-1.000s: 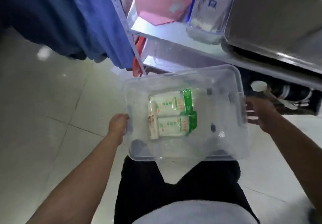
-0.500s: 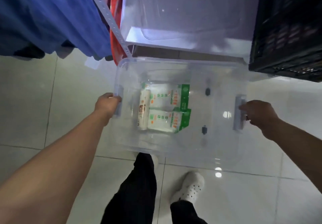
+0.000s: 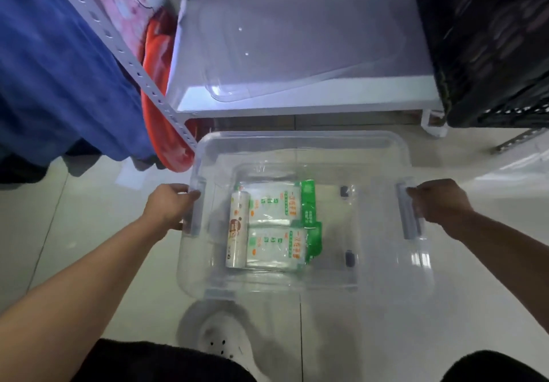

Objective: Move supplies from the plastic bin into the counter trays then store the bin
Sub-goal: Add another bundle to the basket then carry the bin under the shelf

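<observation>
While both hands grip its end handles, the clear plastic bin sits low over the tiled floor, directly in front of a white shelf. Left hand has fingers curled closed around the left handle; right hand is wrapped closed around the grey right handle. Inside the bin lie two green-and-white packets side by side, touching a white roll at their left. A clear lid rests on the shelf. A black crate stands just right of it.
</observation>
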Demonstrator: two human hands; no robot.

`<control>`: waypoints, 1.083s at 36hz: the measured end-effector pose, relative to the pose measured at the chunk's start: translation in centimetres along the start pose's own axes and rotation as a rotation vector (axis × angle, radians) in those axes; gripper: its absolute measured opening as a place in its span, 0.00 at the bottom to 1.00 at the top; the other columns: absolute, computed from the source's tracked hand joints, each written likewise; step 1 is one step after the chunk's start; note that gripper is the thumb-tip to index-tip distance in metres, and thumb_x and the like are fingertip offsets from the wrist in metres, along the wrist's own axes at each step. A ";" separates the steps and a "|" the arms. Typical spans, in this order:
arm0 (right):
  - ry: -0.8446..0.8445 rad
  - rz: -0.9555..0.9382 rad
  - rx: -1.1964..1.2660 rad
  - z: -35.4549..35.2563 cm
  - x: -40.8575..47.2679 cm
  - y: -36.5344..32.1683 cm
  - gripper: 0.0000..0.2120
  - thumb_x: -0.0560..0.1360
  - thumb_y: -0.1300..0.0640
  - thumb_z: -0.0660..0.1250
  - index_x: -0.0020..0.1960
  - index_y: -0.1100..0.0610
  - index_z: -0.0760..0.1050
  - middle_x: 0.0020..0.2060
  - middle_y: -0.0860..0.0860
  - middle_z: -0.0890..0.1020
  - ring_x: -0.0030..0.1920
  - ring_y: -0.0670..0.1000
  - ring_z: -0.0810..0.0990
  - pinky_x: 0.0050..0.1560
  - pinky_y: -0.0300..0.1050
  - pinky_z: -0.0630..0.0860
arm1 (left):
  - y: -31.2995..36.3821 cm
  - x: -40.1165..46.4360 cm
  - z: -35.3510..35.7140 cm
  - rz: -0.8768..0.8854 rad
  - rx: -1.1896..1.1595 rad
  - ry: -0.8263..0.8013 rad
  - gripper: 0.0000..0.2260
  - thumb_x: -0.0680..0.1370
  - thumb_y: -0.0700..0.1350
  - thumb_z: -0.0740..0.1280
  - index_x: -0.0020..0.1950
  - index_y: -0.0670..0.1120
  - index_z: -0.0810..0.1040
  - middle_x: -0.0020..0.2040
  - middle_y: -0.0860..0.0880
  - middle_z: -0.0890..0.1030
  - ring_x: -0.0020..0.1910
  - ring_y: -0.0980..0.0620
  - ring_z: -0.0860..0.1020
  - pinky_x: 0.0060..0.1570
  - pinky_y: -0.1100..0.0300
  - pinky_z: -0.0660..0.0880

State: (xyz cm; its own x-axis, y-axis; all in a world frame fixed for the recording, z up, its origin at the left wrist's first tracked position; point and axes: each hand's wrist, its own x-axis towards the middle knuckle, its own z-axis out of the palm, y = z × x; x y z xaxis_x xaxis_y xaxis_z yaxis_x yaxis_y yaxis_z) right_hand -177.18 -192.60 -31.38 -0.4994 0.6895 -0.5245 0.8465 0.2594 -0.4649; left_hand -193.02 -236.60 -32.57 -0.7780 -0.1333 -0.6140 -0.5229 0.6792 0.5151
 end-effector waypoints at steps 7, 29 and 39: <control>-0.057 -0.112 0.061 -0.2 2.1 0.8 0.13 0.71 0.56 0.76 0.38 0.66 0.79 0.33 0.62 0.82 0.35 0.60 0.82 0.38 0.49 0.77 | 3.5 0.9 -1.1 -0.146 0.249 -0.150 0.12 0.81 0.44 0.66 0.61 0.38 0.75 0.52 0.35 0.82 0.43 0.37 0.82 0.32 0.47 0.81; 0.045 -0.433 -0.514 3.2 1.1 3.0 0.30 0.76 0.59 0.58 0.78 0.53 0.57 0.66 0.50 0.75 0.73 0.55 0.64 0.69 0.55 0.69 | 14.6 3.3 6.2 0.505 0.755 0.293 0.40 0.77 0.52 0.67 0.81 0.54 0.46 0.82 0.48 0.47 0.80 0.39 0.46 0.77 0.41 0.50; 0.065 -0.354 -0.496 3.2 0.4 1.1 0.27 0.76 0.59 0.60 0.75 0.53 0.64 0.66 0.51 0.75 0.69 0.55 0.70 0.66 0.56 0.72 | 12.5 5.4 6.8 0.865 0.848 0.714 0.15 0.68 0.31 0.66 0.52 0.43 0.79 0.52 0.43 0.80 0.60 0.39 0.74 0.71 0.40 0.61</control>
State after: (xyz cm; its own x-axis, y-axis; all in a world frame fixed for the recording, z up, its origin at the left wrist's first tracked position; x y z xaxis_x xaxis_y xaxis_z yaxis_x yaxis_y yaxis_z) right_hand -177.04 -194.15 -34.38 -0.7670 0.5399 -0.3467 0.6240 0.7534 -0.2073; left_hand -201.42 -223.97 -33.52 -0.8817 0.3862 0.2710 0.3728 0.9224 -0.1014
